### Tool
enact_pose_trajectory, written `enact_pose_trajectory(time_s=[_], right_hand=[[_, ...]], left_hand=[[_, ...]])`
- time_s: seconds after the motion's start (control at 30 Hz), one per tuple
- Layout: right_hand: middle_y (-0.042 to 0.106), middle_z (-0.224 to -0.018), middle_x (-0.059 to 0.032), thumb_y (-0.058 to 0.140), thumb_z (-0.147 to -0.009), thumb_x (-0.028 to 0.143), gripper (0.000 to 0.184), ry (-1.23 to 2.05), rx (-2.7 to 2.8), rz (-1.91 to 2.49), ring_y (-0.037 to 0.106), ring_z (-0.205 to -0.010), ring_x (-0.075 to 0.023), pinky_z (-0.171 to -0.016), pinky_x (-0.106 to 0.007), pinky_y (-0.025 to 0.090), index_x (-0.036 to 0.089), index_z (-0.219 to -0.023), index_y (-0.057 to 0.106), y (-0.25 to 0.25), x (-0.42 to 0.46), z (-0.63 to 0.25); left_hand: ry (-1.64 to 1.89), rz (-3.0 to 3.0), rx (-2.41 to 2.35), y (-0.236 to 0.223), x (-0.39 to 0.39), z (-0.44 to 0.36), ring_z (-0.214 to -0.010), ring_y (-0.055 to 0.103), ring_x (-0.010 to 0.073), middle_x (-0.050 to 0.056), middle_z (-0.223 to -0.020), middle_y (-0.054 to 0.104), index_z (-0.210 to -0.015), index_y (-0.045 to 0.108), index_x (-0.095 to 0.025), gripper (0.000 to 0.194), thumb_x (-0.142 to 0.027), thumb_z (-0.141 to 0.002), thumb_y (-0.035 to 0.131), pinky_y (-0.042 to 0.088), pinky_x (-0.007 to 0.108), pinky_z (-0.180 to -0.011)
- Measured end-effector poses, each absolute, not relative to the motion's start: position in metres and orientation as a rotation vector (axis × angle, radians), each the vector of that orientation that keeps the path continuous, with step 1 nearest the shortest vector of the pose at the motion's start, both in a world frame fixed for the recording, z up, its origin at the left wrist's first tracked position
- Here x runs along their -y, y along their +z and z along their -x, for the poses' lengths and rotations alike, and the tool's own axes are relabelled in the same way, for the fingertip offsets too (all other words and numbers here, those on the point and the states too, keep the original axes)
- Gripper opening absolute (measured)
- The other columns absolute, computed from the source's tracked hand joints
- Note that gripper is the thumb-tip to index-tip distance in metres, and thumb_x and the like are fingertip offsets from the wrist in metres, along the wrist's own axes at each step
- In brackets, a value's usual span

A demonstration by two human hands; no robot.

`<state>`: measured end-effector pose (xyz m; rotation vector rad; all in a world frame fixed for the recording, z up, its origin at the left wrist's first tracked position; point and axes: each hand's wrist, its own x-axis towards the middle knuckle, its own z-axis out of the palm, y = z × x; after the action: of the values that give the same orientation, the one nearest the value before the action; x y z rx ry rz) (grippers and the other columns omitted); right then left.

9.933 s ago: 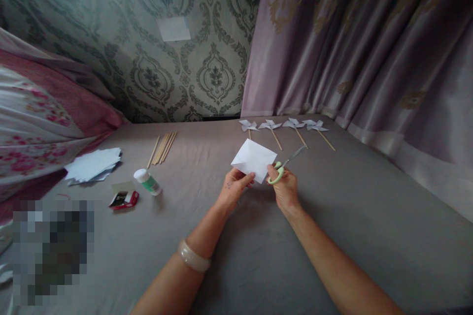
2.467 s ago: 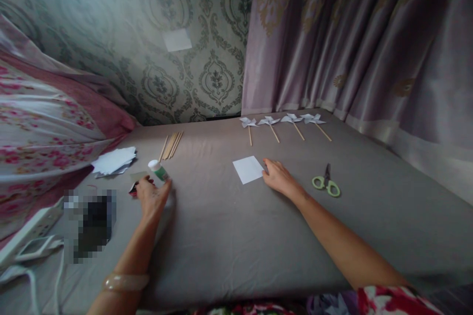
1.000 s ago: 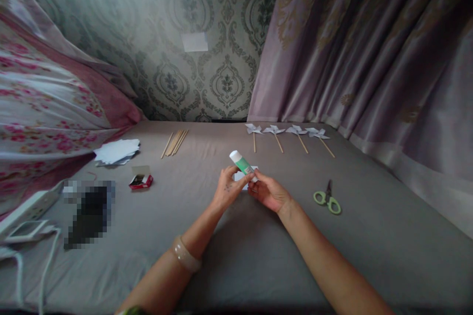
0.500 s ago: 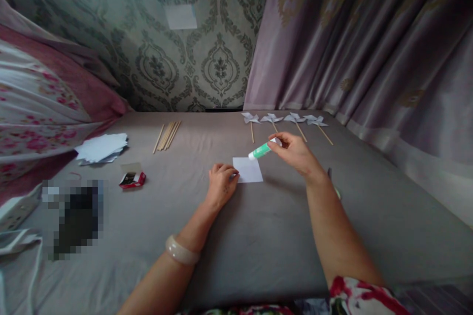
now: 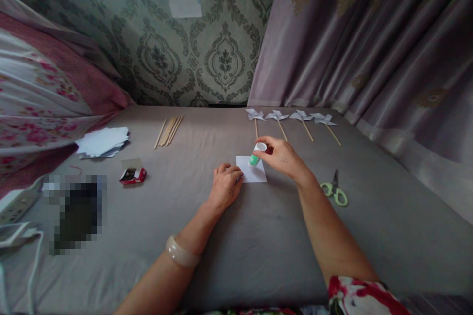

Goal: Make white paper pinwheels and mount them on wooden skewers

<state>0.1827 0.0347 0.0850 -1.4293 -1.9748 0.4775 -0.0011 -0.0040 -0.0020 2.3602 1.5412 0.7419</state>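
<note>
A small white square of paper (image 5: 254,173) lies on the grey cloth in front of me. My left hand (image 5: 227,184) is at its left edge, fingers bent and holding the sheet down. A green and white glue stick (image 5: 254,158) is gripped in the fingers of my right hand (image 5: 279,155). It tilts with its white end up toward me and its lower end at the upper middle of the paper. That lower tip is hard to make out. Green-handled scissors (image 5: 335,189) lie to the right of my right forearm.
Several paper pinwheels (image 5: 279,116) on sticks lie in a row at the back right. Several wooden sticks (image 5: 170,131), a stack of white paper (image 5: 103,141) and an open red box (image 5: 133,175) are at left. A power strip (image 5: 16,204) with white cables sits far left.
My right hand has moved down and left, tipping the glue stick from a slant to nearly upright over the paper. The scissors have come into fuller view. My left hand stays on the paper.
</note>
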Motion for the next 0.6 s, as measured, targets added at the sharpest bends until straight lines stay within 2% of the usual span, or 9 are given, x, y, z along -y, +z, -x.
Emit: enact_pose_trajectory(time_s=[0.2,0.6], right_hand=[[0.062,-0.066,0.0005,0.066,-0.076,0.030,0.028,0.466,2.030,1.396,0.054,-0.060,-0.0139,-0.063,-0.026,0.042,0.019,-0.101,0.070,0.0819,-0.0343,-0.1794],[0.062,-0.068,-0.0001,0.065,-0.077,0.031,0.029,0.469,2.070,1.396,0.056,-0.062,-0.0148,-0.065,-0.027,0.042,0.020,-0.103,0.069,0.0788,-0.0353,-0.1779]], left_hand=[[0.741,-2.346,-1.555,-0.0015,0.0043,0.0017,-0.108,0.050,0.0278,0.006,-0.107,0.070,-0.098,0.072,-0.023,0.020,-0.021,-0.085,0.056,0.039,0.044,-0.090],[0.743,-2.305,-1.576,0.0009,0.0050,0.0023,-0.108,0.050,0.0279,0.006,-0.108,0.070,-0.097,0.072,-0.023,0.020,-0.020,-0.085,0.056,0.039,0.044,-0.088]])
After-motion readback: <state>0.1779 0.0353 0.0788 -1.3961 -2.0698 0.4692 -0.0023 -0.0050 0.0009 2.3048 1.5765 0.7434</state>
